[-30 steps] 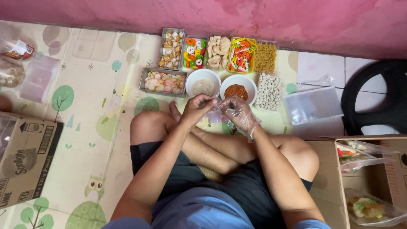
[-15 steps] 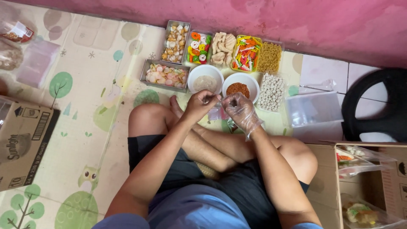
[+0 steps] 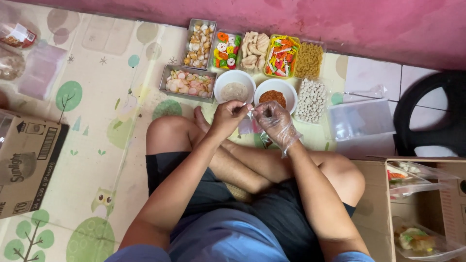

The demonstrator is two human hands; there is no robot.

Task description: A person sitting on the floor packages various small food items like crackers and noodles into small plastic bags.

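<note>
Grip: your left hand (image 3: 227, 116) and your right hand (image 3: 274, 121) meet just above centre frame, fingers of both pinched shut on a small clear plastic bag (image 3: 246, 125) held between them.
Left hand: bare, thumb and fingertips closed on the bag's top edge.
Right hand: covered by a thin clear glove (image 3: 283, 132), fingertips closed on the same edge from the other side.
Bag: it hangs between your hands, over your crossed shins; what is inside is too blurred to tell, though it may have a pinkish tint.
Just above the hands: two white bowls, side by side. The left bowl (image 3: 234, 86) holds a pale beige powder, the right bowl (image 3: 276, 93) a red-brown powder.
Left of the bowls: a metal tray (image 3: 187, 82) of pink and white crackers.
Top row by the pink wall (image 3: 310, 19): a metal tray of pale mixed pieces (image 3: 199, 43), a tub of coloured rings (image 3: 225, 49), a tub of beige curved crackers (image 3: 254, 49), a yellow tub of coloured sticks (image 3: 281, 56), a tub of small brown-yellow pasta shapes (image 3: 308, 60).
Right of the bowls: a tub of white round balls (image 3: 310, 100), then a stack of clear empty bags (image 3: 360, 119).
Lower right: an open cardboard box (image 3: 374, 208) with filled clear bags in it.
Left edge: a second cardboard box (image 3: 26, 162) on the patterned floor mat (image 3: 107, 145).
</note>
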